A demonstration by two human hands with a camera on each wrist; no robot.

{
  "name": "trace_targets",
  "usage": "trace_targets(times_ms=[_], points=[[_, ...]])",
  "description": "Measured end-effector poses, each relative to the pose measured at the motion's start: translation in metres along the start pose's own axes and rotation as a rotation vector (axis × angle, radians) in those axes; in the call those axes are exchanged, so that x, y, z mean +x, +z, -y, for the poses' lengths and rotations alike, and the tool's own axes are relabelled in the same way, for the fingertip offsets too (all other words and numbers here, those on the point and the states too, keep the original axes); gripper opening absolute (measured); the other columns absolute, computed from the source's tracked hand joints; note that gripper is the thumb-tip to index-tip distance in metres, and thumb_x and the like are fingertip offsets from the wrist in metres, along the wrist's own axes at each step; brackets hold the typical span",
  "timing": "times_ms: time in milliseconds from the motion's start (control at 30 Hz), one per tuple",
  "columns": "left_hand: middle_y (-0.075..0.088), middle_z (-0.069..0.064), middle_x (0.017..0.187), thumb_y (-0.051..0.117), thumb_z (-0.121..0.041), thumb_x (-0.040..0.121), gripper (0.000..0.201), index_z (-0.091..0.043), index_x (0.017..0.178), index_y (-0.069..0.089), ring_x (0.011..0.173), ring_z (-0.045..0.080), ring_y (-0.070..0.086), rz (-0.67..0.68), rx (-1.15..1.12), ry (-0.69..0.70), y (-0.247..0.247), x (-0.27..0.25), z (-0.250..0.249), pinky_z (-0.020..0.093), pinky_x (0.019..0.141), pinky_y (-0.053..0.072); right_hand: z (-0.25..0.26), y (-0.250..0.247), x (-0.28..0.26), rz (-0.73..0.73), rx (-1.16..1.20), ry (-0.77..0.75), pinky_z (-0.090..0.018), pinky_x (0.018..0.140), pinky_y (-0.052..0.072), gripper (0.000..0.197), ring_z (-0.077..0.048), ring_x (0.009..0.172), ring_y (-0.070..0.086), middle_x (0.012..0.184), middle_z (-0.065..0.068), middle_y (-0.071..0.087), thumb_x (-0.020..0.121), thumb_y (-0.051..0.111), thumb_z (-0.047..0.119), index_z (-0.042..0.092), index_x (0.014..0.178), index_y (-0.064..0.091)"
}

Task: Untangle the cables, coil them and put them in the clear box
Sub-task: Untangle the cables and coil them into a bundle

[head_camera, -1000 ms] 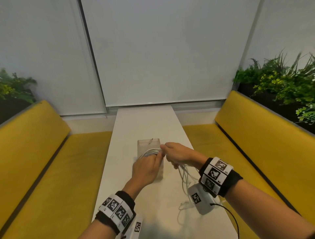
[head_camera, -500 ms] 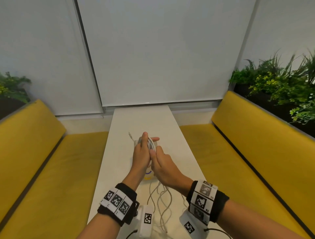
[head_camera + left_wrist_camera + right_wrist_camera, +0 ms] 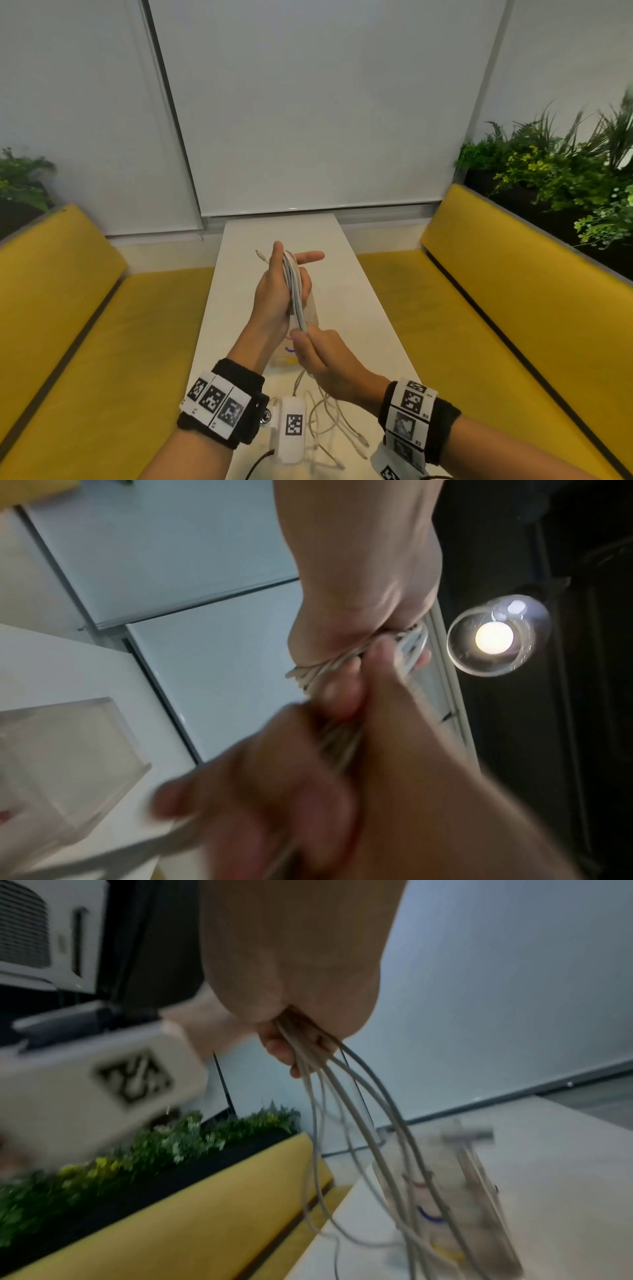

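Observation:
My left hand (image 3: 274, 294) is raised over the white table (image 3: 359, 308), holding a coil of white cables (image 3: 293, 291) wound round it, one finger pointing right. A plug end (image 3: 260, 255) sticks out behind it. Just below, my right hand (image 3: 325, 359) grips the strands running off the coil. The loose cable tails (image 3: 329, 418) trail onto the table near me. The clear box (image 3: 310, 313) stands under the hands, mostly hidden. In the left wrist view the coil (image 3: 329, 666) wraps my left hand (image 3: 359, 574). In the right wrist view several strands (image 3: 342, 1096) hang from my right fist (image 3: 301, 974).
Yellow benches (image 3: 102, 342) (image 3: 513, 325) run along both sides of the narrow table. Planters with greenery (image 3: 565, 178) stand behind the right bench back. White blinds close off the far end. A glass pendant lamp (image 3: 495, 638) hangs overhead.
My right hand has come round from beyond the box to below my left hand, drawing the strands toward me. My left hand has lifted and turned upright with the coil.

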State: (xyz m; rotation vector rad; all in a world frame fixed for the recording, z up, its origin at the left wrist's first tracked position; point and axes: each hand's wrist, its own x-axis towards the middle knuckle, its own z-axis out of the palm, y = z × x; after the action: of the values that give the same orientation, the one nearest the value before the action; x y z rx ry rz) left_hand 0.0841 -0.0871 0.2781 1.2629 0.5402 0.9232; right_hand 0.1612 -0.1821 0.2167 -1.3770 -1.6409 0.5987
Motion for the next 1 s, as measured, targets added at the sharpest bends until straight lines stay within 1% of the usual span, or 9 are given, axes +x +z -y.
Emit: trace_targets(times_ms=[233, 367, 433, 500, 567, 633, 733, 833, 1000], points=[[0.04, 0.003, 0.042, 0.027, -0.058, 0.102, 0.069, -0.007, 0.081, 0.07, 0.034, 0.015, 0.042, 0.198, -0.256, -0.079, 0.0, -0.007, -0.004, 0.021, 0.039, 0.036, -0.001, -0.001, 0.002, 0.153, -0.07, 0.032, -0.032, 0.069, 0.047, 0.026, -0.007, 0.066, 0.047, 0.074, 0.008, 0.051, 0.107, 0.031, 0.036, 0.024, 0.089, 0.046], [0.044, 0.003, 0.04, 0.037, -0.054, 0.102, 0.062, -0.006, 0.067, 0.055, 0.027, 0.011, 0.04, 0.551, -0.476, -0.216, -0.012, -0.015, -0.006, 0.016, 0.03, 0.031, 0.002, -0.021, 0.012, 0.305, 0.005, 0.06, -0.008, 0.075, 0.042, 0.028, 0.014, 0.078, 0.056, 0.078, 0.038, 0.06, 0.103, 0.049, 0.014, 0.037, 0.088, 0.053], [0.049, 0.0, 0.041, 0.044, -0.055, 0.099, 0.059, -0.009, 0.064, 0.055, 0.029, 0.008, 0.042, 0.736, -0.462, -0.292, -0.018, -0.019, -0.008, 0.018, 0.032, 0.03, -0.014, -0.031, 0.02, 0.367, 0.025, 0.116, -0.025, 0.089, 0.053, 0.01, -0.002, 0.093, 0.065, 0.099, 0.02, 0.072, 0.093, 0.067, 0.027, 0.021, 0.101, 0.07], [0.052, -0.004, 0.042, 0.045, -0.055, 0.098, 0.056, -0.013, 0.063, 0.056, 0.032, 0.005, 0.041, 0.866, -0.362, -0.316, -0.024, -0.024, -0.011, 0.015, 0.036, 0.033, -0.025, -0.044, 0.027, 0.404, -0.063, 0.215, -0.052, 0.088, 0.054, 0.044, -0.031, 0.091, 0.067, 0.101, -0.01, 0.074, 0.079, 0.079, 0.045, 0.011, 0.105, 0.072], [0.054, -0.008, 0.045, 0.043, -0.055, 0.098, 0.055, -0.016, 0.062, 0.058, 0.036, 0.001, 0.045, 0.924, -0.276, -0.345, -0.03, -0.029, -0.014, 0.011, 0.041, 0.039, -0.028, -0.062, 0.034, 0.476, -0.115, 0.282, -0.04, 0.062, 0.053, 0.031, -0.019, 0.057, 0.06, 0.07, -0.005, 0.069, 0.077, 0.082, 0.04, 0.012, 0.089, 0.077], [0.055, -0.013, 0.047, 0.041, -0.054, 0.098, 0.053, -0.022, 0.062, 0.062, 0.036, -0.003, 0.045, 0.955, -0.186, -0.363, -0.034, -0.034, -0.018, 0.009, 0.04, 0.037, -0.022, -0.078, 0.04, 0.582, -0.066, 0.342, -0.03, 0.05, 0.041, 0.018, -0.009, 0.042, 0.042, 0.051, 0.004, 0.051, 0.082, 0.078, 0.03, 0.013, 0.08, 0.076], [0.056, -0.018, 0.049, 0.026, -0.039, 0.105, 0.057, -0.028, 0.069, 0.068, 0.035, -0.005, 0.045, 1.0, 0.012, -0.352, -0.033, -0.037, -0.025, 0.007, 0.037, 0.033, -0.015, -0.089, 0.049, 0.698, 0.024, 0.423, -0.023, 0.048, 0.042, 0.032, -0.011, 0.047, 0.037, 0.061, -0.009, 0.041, 0.089, 0.067, 0.023, -0.007, 0.1, 0.066], [0.054, -0.014, 0.052, 0.041, -0.046, 0.1, 0.043, -0.022, 0.07, 0.06, 0.034, 0.001, 0.041, 1.023, 0.314, -0.356, -0.028, -0.04, -0.027, 0.011, 0.036, 0.032, -0.007, -0.098, 0.056, 0.827, 0.222, 0.594, -0.026, 0.056, 0.047, 0.022, -0.012, 0.054, 0.037, 0.065, -0.002, 0.037, 0.089, 0.049, 0.021, 0.01, 0.086, 0.068], [0.05, 0.005, 0.052, 0.042, -0.058, 0.098, 0.058, -0.016, 0.061, 0.057, 0.037, 0.021, 0.037, 1.097, 0.92, -0.367, -0.019, -0.043, -0.013, 0.021, 0.038, 0.031, -0.003, -0.101, 0.062, 0.885, 0.403, 0.761, -0.023, 0.06, 0.038, 0.079, -0.013, 0.062, 0.033, 0.074, -0.001, 0.041, 0.097, 0.017, 0.068, 0.004, 0.117, 0.058]])
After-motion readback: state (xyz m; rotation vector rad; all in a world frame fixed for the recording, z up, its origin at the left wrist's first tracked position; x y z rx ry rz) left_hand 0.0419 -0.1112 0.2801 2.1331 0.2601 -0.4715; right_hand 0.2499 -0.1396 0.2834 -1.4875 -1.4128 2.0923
